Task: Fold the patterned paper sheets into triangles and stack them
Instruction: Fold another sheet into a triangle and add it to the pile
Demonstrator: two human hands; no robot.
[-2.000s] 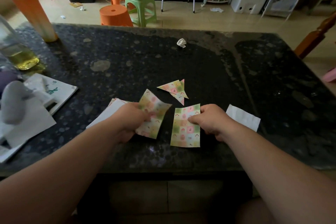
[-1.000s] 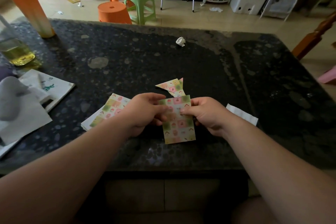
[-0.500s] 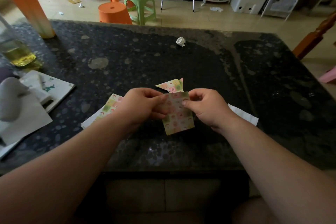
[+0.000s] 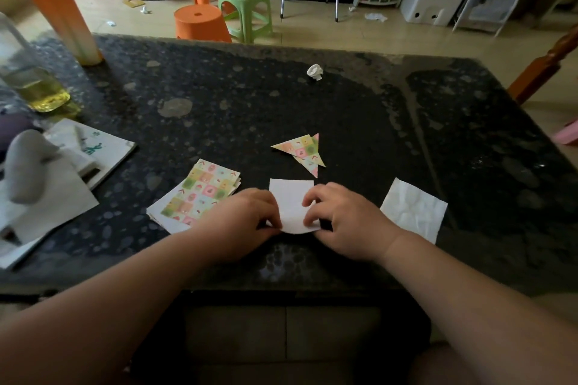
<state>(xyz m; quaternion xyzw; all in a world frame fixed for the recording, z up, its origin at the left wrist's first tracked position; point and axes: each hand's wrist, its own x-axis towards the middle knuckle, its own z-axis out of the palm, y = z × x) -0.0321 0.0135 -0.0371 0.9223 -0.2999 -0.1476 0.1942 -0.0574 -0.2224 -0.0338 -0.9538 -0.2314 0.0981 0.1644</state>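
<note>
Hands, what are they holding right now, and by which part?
One sheet, white side up: the left hand pinches its near left corner, the right hand its near right side.

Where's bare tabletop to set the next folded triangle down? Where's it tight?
Bare: the band between crumpled ball and folded triangles; the right side of the table beyond the white square. Tight: left edge with cup, bottle, papers; near edge, where left hand and right hand pinch the sheet beside the sheet stack.
</note>
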